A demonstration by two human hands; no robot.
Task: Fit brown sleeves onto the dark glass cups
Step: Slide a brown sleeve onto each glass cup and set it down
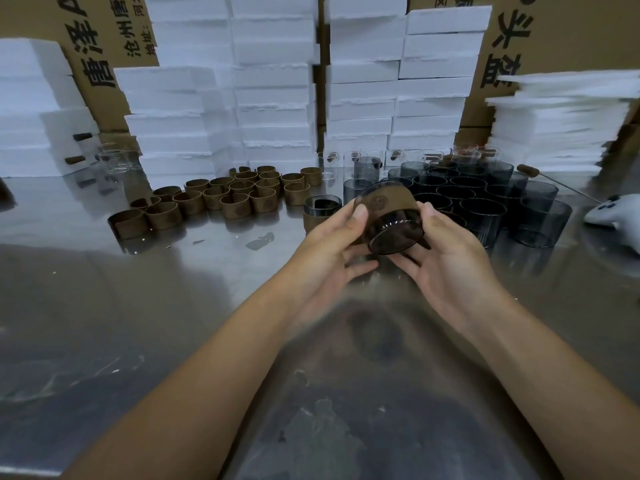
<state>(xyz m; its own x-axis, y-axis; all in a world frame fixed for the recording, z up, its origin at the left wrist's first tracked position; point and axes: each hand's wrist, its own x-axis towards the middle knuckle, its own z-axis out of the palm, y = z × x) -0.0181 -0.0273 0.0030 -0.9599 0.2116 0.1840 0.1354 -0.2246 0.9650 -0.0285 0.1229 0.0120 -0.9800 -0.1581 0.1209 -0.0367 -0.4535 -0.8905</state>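
I hold a dark glass cup (394,233) above the table, tilted with its base toward me. A brown sleeve (384,202) wraps its upper half. My left hand (332,244) grips the cup's left side, thumb on the sleeve. My right hand (446,258) cups its right side and underside. Just behind stands another dark cup with a sleeve (320,214). Several loose brown sleeves (225,199) lie in a cluster to the left. Several bare dark glass cups (485,202) stand packed to the right.
The steel table (173,306) is shiny, with smears near me. White foam boxes (270,98) and cardboard cartons (540,36) are stacked along the back. Clear glasses (114,159) stand at back left and back centre. A white controller (613,213) lies at the right edge.
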